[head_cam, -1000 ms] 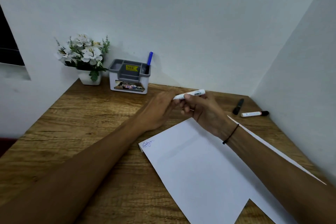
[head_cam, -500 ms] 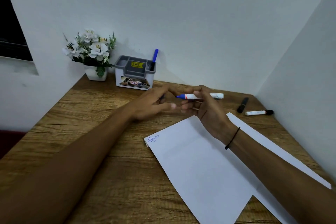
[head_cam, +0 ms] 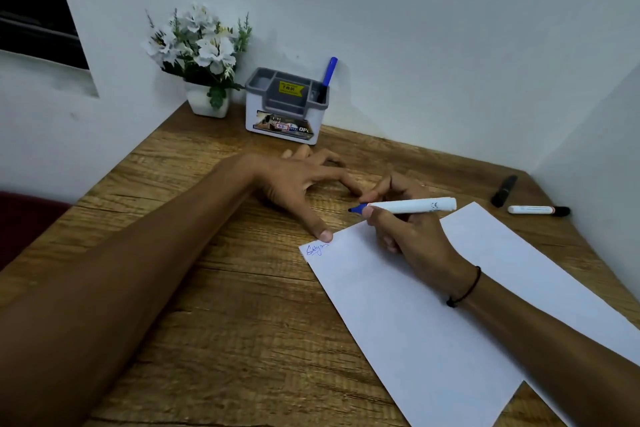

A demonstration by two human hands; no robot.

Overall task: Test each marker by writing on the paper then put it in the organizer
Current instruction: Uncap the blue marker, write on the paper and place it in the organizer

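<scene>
I see the right hand (head_cam: 412,229) at approx 3 o'clock of centre, fingers curled tight around a white marker (head_cam: 412,205). Cap is off; blue tip (head_cam: 356,209) points toward 9 o'clock and hovers just above the table, near the paper's far edge. I can't tell if the tip touches anything. A thin black band (head_cam: 467,288) sits on that wrist.

Left hand (head_cam: 298,184) lies at approx 12 o'clock of centre, fingers spread wide and flat, holding nothing. Its thumb tip (head_cam: 325,236) presses the top-left corner of the paper (head_cam: 433,315), right beside a short blue scribble (head_cam: 317,249). Other fingertips rest on bare wood.

Paper is white, lies at an angle, runs from centre to 5 o'clock. A 2nd sheet (head_cam: 554,281) shows under it along the right side.

Organizer (head_cam: 285,111), grey top w/ white body, stands at 12 o'clock against the back wall. One blue marker (head_cam: 328,76) stands upright in its right compartment, leaning slightly right. Other compartments look empty from here.

At 2 o'clock, near the right wall: a black marker (head_cam: 504,185) lying flat, and just beside it a white marker w/ black cap (head_cam: 538,210). The two are apart, not touching.

Surface is a wood-grain table (head_cam: 207,305) set in a corner of plain white walls. A white pot of white flowers (head_cam: 201,55) stands at 11 o'clock, left of the organizer. Dark window opening (head_cam: 34,3) at 10 o'clock.
</scene>
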